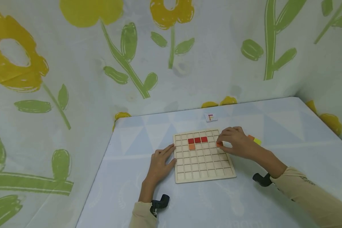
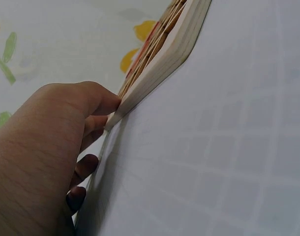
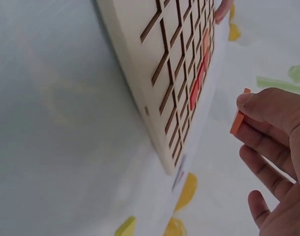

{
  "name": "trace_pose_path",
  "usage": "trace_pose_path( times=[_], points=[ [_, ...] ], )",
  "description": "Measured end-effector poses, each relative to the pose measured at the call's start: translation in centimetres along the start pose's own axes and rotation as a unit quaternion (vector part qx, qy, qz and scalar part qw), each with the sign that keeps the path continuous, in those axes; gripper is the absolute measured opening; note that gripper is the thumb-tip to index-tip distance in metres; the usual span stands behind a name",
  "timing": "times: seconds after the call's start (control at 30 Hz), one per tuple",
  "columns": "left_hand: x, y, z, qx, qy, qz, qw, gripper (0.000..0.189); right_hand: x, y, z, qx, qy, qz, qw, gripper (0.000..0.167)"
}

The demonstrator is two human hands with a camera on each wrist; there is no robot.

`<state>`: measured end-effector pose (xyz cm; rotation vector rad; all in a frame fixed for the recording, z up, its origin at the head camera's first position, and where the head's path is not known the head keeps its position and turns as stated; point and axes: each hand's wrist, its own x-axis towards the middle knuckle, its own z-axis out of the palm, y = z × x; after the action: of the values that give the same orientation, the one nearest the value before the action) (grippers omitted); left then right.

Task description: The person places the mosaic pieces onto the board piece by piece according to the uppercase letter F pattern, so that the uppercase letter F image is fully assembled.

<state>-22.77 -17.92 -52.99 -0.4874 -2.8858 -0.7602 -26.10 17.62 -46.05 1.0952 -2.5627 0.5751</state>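
A square wooden grid board (image 1: 199, 167) lies on the table. Three red tiles (image 1: 197, 140) sit in a row in its upper part, with an orange tile (image 1: 192, 146) below the leftmost one. My left hand (image 1: 161, 163) rests at the board's left edge; in the left wrist view its thumb touches the board's side. Over the board's right side, my right hand (image 1: 239, 142) pinches another orange tile (image 3: 237, 121) between thumb and index finger. The right wrist view shows that tile tilted and held clear of the board, the other fingers loosely bent.
Right of the board, partly behind my right hand, lie an orange tile (image 1: 250, 137) and a yellow tile (image 1: 257, 141). A small card (image 1: 211, 117) with a coloured grid pattern lies beyond the board. Flower-patterned cloth (image 1: 205, 63) hangs behind the table.
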Motion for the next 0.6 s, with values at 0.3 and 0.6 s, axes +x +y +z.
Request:
trace_pose_path(
  times=[0.3,0.6],
  points=[
    [0.3,-0.5,-0.2,0.006,-0.001,0.009,0.9999,0.053,2.3,-1.6,1.3,0.019,-0.006,-0.023,0.9995,0.016],
    [0.2,-0.3,0.1,-0.006,-0.003,-0.003,1.0000,0.054,3.3,-2.7,2.7,0.024,-0.012,-0.037,0.9989,0.013]
  ],
)
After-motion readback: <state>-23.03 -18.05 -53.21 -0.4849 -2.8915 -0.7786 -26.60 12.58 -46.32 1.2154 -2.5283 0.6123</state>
